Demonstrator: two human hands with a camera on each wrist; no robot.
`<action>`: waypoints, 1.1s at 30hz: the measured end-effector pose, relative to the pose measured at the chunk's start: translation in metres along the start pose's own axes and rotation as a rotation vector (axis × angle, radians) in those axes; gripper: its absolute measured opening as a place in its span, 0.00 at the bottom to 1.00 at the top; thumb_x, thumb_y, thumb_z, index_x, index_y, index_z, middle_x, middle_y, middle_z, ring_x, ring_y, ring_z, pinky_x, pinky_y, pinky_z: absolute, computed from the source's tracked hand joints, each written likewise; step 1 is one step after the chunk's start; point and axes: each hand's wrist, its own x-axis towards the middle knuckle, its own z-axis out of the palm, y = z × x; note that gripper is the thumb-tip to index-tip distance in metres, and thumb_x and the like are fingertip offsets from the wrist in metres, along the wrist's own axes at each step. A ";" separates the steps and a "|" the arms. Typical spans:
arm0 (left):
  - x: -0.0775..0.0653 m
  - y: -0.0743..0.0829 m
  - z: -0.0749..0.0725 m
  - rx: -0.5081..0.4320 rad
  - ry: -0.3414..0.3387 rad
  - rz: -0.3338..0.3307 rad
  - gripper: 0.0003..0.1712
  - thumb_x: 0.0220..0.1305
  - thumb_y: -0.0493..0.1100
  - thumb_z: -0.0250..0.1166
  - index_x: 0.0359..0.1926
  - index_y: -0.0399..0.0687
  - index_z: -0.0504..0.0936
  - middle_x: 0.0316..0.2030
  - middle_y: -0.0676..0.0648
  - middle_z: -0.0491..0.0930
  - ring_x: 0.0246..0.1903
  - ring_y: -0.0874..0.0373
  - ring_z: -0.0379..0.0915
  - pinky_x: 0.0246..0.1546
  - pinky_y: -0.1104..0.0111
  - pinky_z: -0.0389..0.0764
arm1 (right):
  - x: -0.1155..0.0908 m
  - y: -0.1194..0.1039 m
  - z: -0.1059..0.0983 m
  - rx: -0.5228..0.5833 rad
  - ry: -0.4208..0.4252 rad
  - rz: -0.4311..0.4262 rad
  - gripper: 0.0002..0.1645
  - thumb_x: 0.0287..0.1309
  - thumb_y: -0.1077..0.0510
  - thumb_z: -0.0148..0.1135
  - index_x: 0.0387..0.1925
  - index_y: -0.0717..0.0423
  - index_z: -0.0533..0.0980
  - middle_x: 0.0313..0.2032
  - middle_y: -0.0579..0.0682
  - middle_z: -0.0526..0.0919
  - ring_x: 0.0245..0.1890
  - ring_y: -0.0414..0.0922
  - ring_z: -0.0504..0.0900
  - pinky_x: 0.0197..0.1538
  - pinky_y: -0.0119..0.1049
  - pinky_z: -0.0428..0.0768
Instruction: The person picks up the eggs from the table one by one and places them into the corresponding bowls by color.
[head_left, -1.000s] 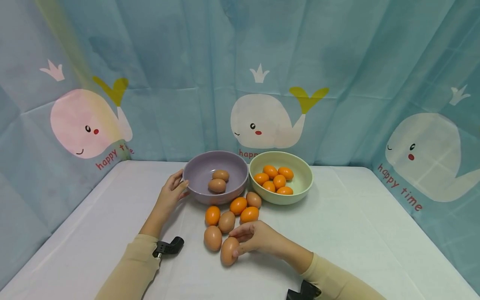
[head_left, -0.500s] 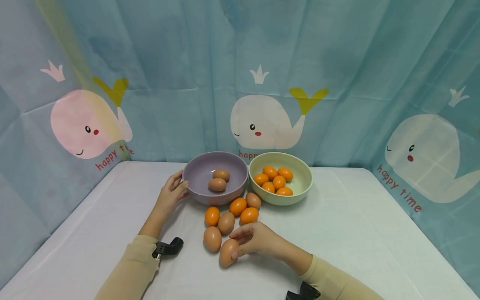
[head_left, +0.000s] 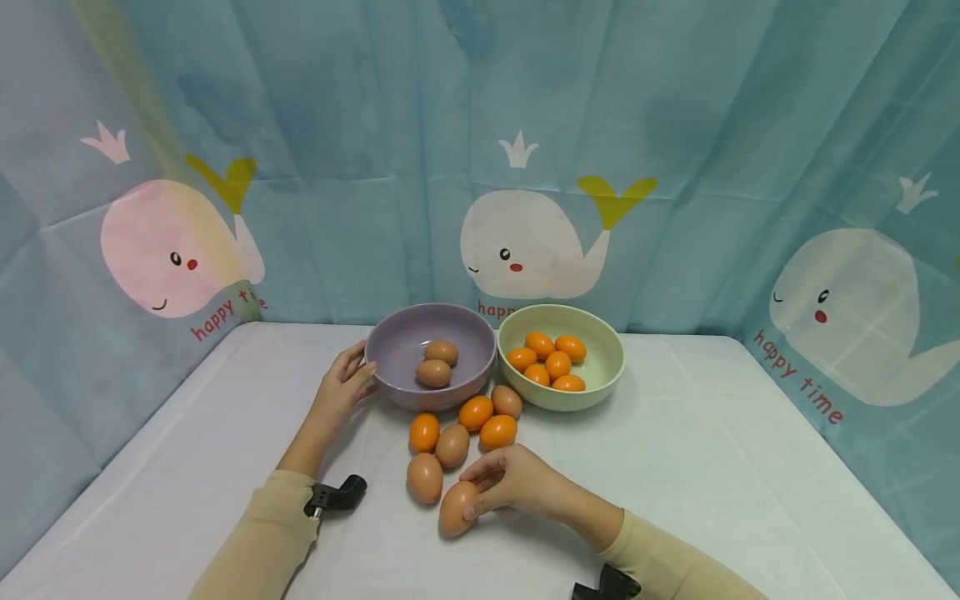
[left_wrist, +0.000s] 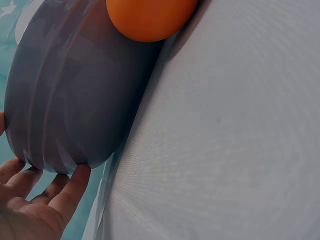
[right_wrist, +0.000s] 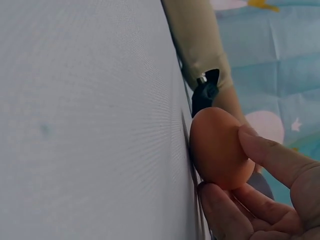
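Fingers, right hand [head_left: 517, 479]: grasping. Your thumb [right_wrist: 267, 150] is on one side of the smooth brown oval egg [head_left: 456, 510], your other fingers [right_wrist: 225, 212] opposite.
Fingers, left hand [head_left: 343, 387]: loosely extended, not clenched; tips resting on the outer wall of the round, glossy purple bowl [head_left: 397, 342], which you seem to be steadying.
Held egg: near side of the loose group, down by the white cloth-covered table [head_left: 712, 433]. Can't tell if it has any lift.
Purple bowl: two brown eggs [head_left: 433, 372] inside, nothing orange showing.
Green bowl: the round pale green bowl [head_left: 573, 400] sits just right of the purple one; six glossy orange egg-shaped pieces [head_left: 557, 365] inside.
Loose group: three brown eggs [head_left: 425, 478] and three orange egg-shaped pieces [head_left: 498, 432] in front of the bowls.
Egg step: looks like a colour sort, brown to purple, orange to green; you're at the pick on one brown egg, I'd judge.
Egg's next move: calls for a straight lift, then a carry over the loose group to the purple bowl. Go low and gentle at release; the shell could knock the two inside.
Left job: light bracing only; pushing could shove purple into green.
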 end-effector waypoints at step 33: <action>0.001 -0.001 -0.001 -0.040 -0.008 0.017 0.37 0.78 0.45 0.51 0.78 0.40 0.46 0.79 0.40 0.44 0.76 0.42 0.50 0.57 0.74 0.80 | 0.060 -0.071 -0.071 -0.076 0.310 -0.058 0.26 0.50 0.47 0.77 0.52 0.49 0.84 0.48 0.46 0.88 0.52 0.42 0.83 0.62 0.42 0.81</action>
